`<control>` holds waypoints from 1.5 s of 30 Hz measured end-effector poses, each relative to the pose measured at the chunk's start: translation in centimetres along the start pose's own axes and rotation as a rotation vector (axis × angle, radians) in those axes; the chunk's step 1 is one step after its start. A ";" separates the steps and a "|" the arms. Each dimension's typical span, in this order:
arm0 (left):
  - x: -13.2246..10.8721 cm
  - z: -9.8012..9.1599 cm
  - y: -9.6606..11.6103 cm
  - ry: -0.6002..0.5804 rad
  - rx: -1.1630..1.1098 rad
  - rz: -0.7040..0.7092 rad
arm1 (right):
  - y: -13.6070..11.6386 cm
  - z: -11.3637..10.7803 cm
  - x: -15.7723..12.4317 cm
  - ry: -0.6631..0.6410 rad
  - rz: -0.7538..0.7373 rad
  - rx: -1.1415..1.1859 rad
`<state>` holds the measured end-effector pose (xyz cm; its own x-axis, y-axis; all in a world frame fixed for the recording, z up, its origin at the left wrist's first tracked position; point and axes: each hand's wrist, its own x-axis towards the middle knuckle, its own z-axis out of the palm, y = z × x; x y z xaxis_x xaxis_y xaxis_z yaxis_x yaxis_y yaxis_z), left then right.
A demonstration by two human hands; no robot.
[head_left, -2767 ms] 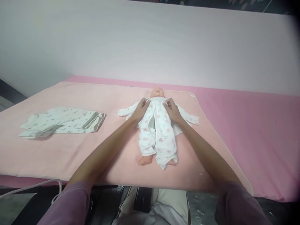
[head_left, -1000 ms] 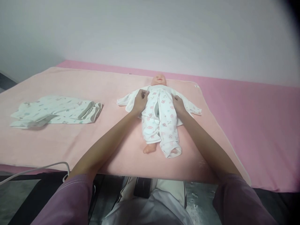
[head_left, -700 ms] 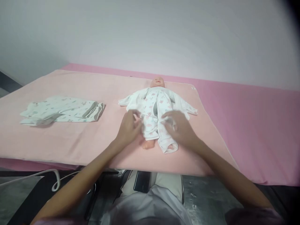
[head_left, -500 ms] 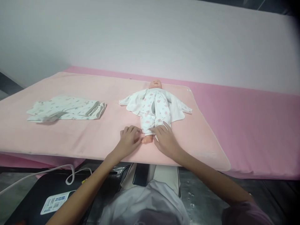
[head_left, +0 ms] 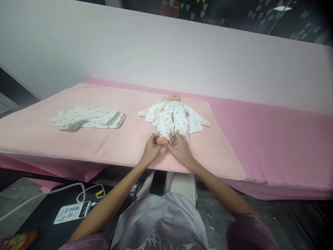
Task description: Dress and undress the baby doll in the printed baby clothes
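A baby doll [head_left: 174, 97] lies on its back on the peach mat, head away from me. It wears a white printed top [head_left: 195, 121] with the sleeves spread out, and white printed trousers [head_left: 179, 119] lie over its front and legs. One bare foot [head_left: 162, 140] pokes out of a trouser leg's end. My left hand [head_left: 151, 149] is closed at the cuff on the left of that foot, fingers pinched. From the other side, my right hand [head_left: 181, 148] pinches the same cuff with bent fingers. The doll's other foot is hidden.
Folded white printed clothes [head_left: 90, 118] lie on the peach mat [head_left: 111, 146] to the left. Pink cloth [head_left: 273, 146] covers the table, with a white wall [head_left: 156, 52] behind. A phone [head_left: 158, 182] rests on my lap; a cable and a white device [head_left: 71, 212] lie lower left.
Both hands have closed in around the foot and cuff, and the trouser leg's end is bunched higher at the ankle. My view has tilted up, showing more beyond the wall.
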<state>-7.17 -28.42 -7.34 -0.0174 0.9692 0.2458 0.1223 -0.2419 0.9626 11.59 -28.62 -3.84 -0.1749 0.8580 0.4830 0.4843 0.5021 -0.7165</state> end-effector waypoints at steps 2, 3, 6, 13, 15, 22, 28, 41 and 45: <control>-0.8 0.0 0.5 0.088 0.030 0.009 | -0.6 -0.1 -0.6 0.051 -0.001 -0.046; -1.3 -0.2 0.8 0.144 0.074 0.008 | -0.9 -0.1 -0.9 0.080 -0.010 -0.074; -3.5 -1.2 1.6 0.281 0.290 0.012 | -1.4 0.0 -1.9 0.132 -0.069 -0.150; -7.3 -3.4 1.7 0.143 0.801 0.236 | 0.1 -1.1 -5.5 0.002 -0.238 -0.276; -8.0 -3.6 1.6 0.083 0.866 0.249 | 1.2 -2.8 -7.1 0.012 -0.217 -0.318; -7.8 -0.1 3.4 -0.016 0.873 0.430 | 5.7 -7.0 -9.4 0.021 0.030 -0.333; -4.2 4.3 3.5 -0.154 1.070 0.466 | 5.4 -5.9 -7.5 -0.004 0.125 -0.292; -4.7 4.7 3.2 -0.093 0.936 0.410 | 3.1 -4.5 -8.5 0.220 -0.005 -0.291; -5.7 3.5 3.4 -0.099 0.920 0.462 | 3.9 -4.8 -9.4 0.161 -0.118 -0.389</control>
<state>-3.21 -34.64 -5.84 0.3011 0.8003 0.5185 0.8085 -0.5025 0.3063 19.22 -35.25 -8.75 -0.1279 0.7537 0.6446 0.7609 0.4915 -0.4237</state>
